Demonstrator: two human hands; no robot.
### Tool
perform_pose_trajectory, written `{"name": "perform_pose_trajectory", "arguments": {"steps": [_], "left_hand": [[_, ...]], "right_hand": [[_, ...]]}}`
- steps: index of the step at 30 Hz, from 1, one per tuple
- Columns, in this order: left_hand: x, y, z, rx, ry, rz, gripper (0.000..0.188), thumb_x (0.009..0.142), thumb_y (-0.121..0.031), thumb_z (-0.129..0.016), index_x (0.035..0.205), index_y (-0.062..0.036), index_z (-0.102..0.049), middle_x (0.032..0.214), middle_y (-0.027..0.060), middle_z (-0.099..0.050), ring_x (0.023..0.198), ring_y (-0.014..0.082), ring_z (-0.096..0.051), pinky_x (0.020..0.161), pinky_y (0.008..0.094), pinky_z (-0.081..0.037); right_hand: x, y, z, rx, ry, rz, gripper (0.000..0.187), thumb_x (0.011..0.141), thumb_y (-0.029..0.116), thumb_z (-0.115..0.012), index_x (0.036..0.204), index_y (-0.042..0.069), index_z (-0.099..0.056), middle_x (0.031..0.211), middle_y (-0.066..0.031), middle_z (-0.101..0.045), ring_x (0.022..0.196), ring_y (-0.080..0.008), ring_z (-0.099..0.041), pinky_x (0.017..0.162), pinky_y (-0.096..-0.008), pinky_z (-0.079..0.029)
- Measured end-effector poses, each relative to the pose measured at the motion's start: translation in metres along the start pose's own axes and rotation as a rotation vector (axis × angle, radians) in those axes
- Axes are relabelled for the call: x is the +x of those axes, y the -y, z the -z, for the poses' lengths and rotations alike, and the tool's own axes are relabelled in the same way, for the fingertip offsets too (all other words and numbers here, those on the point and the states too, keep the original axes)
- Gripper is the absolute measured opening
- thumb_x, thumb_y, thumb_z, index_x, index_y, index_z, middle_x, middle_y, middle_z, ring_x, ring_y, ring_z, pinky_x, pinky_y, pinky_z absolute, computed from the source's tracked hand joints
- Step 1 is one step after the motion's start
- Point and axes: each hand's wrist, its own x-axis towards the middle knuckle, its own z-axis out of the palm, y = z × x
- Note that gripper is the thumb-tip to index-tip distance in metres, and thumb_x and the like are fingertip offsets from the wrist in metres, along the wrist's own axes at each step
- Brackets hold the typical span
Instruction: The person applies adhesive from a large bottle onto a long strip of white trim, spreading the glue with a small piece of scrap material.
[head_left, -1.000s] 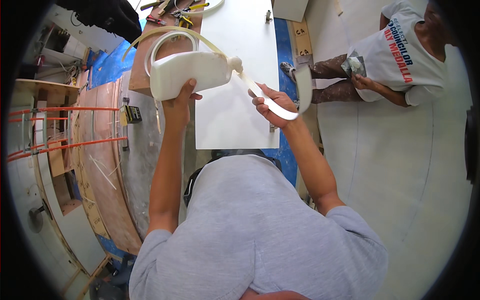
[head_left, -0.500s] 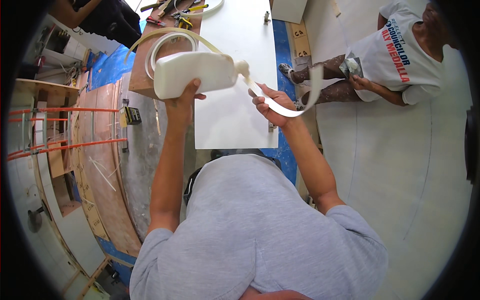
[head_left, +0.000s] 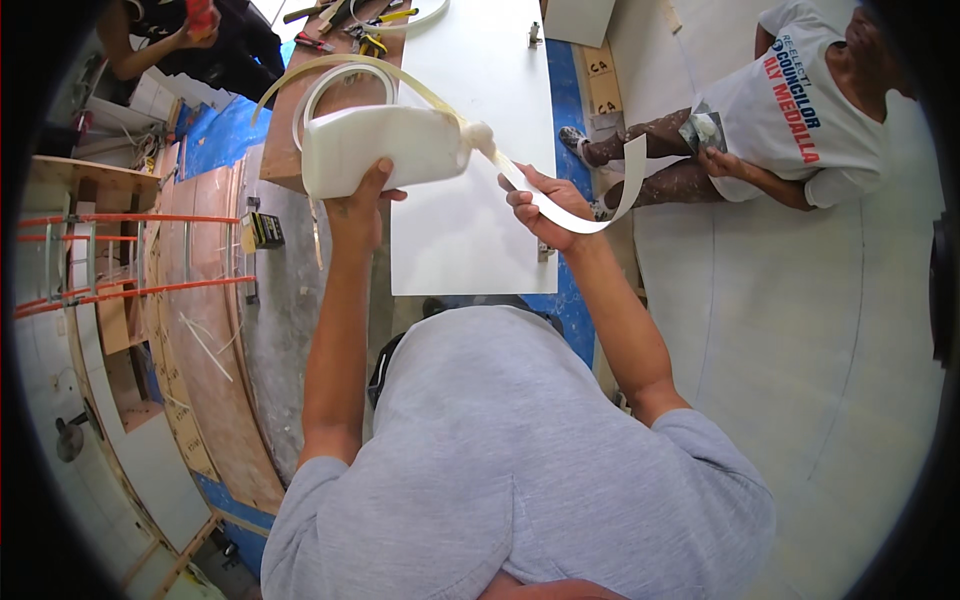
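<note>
Tipping from left hand [head_left: 358, 205], white jug [head_left: 385, 150] meets strip [head_left: 560, 205] on right fingers [head_left: 525, 195].

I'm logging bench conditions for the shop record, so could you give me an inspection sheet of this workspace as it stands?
Surface: white panel lying flat on a brown bench over blue sheeting.
Job's things: white plastic jug tipped sideways, its spout against a pale flexible strip that curves up at its far end.
Clutter: hand tools at the bench's far end; a coiled loop of pale strip behind the jug.
Grippers: left hand grips the jug from below; right hand holds the strip, fingers curled around it.
Cables: nothing seen.
Surroundings: curved plywood structure with orange rails to the left; a seated person to the right; another person at upper left.
</note>
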Motion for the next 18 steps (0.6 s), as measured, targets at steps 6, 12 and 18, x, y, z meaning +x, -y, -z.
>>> {"name": "perform_pose_trajectory", "arguments": {"steps": [6, 12, 18], "left_hand": [[-0.004, -0.003, 0.005, 0.001, 0.017, 0.019, 0.049, 0.084, -0.015, -0.079, 0.125, -0.0023, -0.057, 0.106, 0.0092, -0.066, 0.087, 0.0186, -0.068, 0.054, 0.0284, -0.06], [-0.007, 0.002, 0.006, -0.057, 0.006, 0.027, 0.049, 0.083, -0.015, -0.079, 0.125, -0.0021, -0.056, 0.108, 0.0107, -0.065, 0.087, 0.0186, -0.068, 0.051, 0.0279, -0.06], [-0.004, 0.005, 0.01, -0.068, -0.008, 0.035, 0.054, 0.082, -0.013, -0.08, 0.128, -0.0028, -0.053, 0.108, 0.011, -0.065, 0.086, 0.0176, -0.068, 0.05, 0.0272, -0.06]], "right_hand": [[0.0, -0.001, 0.002, -0.001, -0.003, -0.004, 0.039, 0.109, 0.02, -0.039, 0.14, -0.003, -0.037, 0.111, -0.0166, -0.053, 0.081, -0.0172, -0.052, 0.062, -0.0268, -0.05], [-0.001, -0.004, -0.002, -0.01, -0.03, 0.015, 0.04, 0.109, 0.02, -0.039, 0.141, -0.003, -0.035, 0.111, -0.0162, -0.053, 0.079, -0.0162, -0.051, 0.062, -0.0265, -0.05], [-0.003, -0.009, -0.004, -0.038, -0.065, 0.055, 0.037, 0.108, 0.018, -0.041, 0.136, -0.005, -0.04, 0.111, -0.0167, -0.055, 0.077, -0.0167, -0.052, 0.06, -0.0244, -0.05]]}}
